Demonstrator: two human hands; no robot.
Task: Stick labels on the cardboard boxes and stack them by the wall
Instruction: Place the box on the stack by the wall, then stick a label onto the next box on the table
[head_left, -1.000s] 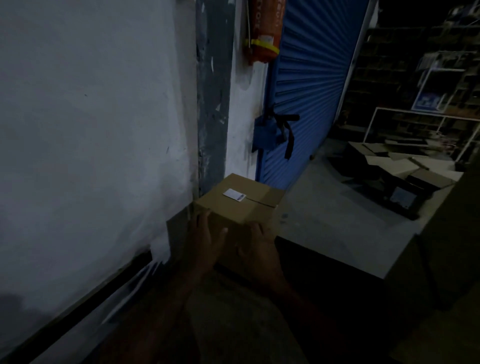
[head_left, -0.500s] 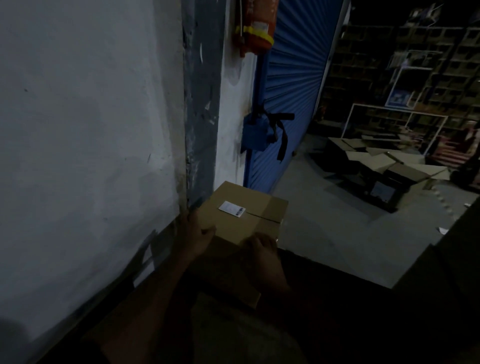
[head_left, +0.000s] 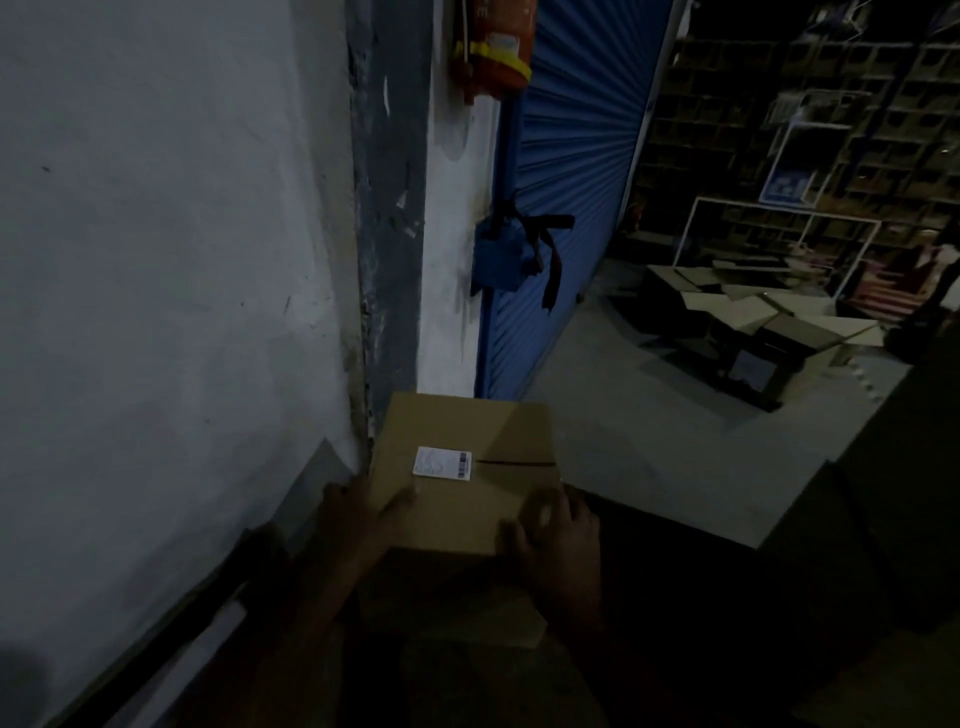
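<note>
A brown cardboard box (head_left: 467, 499) sits close against the white wall (head_left: 171, 291), with a white label (head_left: 442, 462) stuck on its top over the flap seam. My left hand (head_left: 358, 512) grips the box's near left edge, thumb on top. My right hand (head_left: 558, 530) holds the near right corner. Below the box a darker cardboard surface (head_left: 457, 613) shows, seemingly another box under it; the dim light hides the details.
A blue roller shutter (head_left: 566, 208) stands beyond the box, with a blue lock box (head_left: 498, 260) and a red fire extinguisher (head_left: 493, 47) on the pillar. Open flattened cartons (head_left: 753, 322) lie on the floor at right. Dark shelving (head_left: 831, 130) fills the background.
The box has come nearer the wall and squared up to it, my hands sliding to its near edge. My view has shifted left and closer.
</note>
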